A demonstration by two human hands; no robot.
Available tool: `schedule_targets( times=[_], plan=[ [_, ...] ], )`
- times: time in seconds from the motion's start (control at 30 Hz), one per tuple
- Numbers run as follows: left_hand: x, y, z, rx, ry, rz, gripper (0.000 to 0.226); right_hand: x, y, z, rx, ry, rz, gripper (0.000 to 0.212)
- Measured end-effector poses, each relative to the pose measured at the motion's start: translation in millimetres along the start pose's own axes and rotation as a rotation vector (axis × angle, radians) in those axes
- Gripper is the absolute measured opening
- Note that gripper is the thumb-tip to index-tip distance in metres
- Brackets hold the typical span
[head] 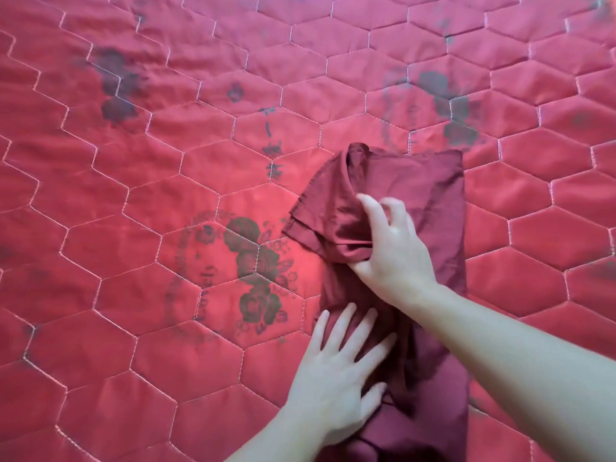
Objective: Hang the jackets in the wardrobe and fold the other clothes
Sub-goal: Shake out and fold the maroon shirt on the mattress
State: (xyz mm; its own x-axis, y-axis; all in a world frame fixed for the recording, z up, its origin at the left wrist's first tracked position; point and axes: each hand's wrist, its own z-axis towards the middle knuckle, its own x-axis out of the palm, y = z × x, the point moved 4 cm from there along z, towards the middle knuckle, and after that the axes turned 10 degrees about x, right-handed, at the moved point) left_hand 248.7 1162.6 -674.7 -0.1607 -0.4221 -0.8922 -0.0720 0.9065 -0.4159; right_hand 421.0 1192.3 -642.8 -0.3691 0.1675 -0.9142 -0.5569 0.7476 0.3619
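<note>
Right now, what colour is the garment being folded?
Dark maroon garment, plain, on a brighter red quilt; seen in the head view.

Maroon shirt (416, 208) — narrow lengthwise fold, flat on bed, left sleeve lifted and bunched

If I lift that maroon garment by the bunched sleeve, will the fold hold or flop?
Likely flops: the maroon garment drapes in soft creases where the right hand grips it. Probably light and thin. It may slide on the quilted bedspread, which is perhaps why the left hand presses it flat.
</note>
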Motion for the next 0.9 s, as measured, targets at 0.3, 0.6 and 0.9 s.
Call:
schedule_targets(
  times=[0.3, 0.6, 0.9],
  plan=[
    [3.1, 2.5, -1.0, 0.002, 0.003, -0.004, 0.068, -16.3, -0.7, 70.9, 0.431, -0.055, 0.613, 0.030],
    [-29.6, 28.5, 19.0, -0.038, -0.240, -0.092, 0.057, -4.9, -42.5, 78.3, 0.678, 0.167, 0.815, 0.032],
    [-10.1, 25.9, 15.2, -0.166, -0.109, 0.050, 0.067, -24.9, -54.3, 59.0, 0.382, -0.142, 0.358, 0.059]
  ],
)
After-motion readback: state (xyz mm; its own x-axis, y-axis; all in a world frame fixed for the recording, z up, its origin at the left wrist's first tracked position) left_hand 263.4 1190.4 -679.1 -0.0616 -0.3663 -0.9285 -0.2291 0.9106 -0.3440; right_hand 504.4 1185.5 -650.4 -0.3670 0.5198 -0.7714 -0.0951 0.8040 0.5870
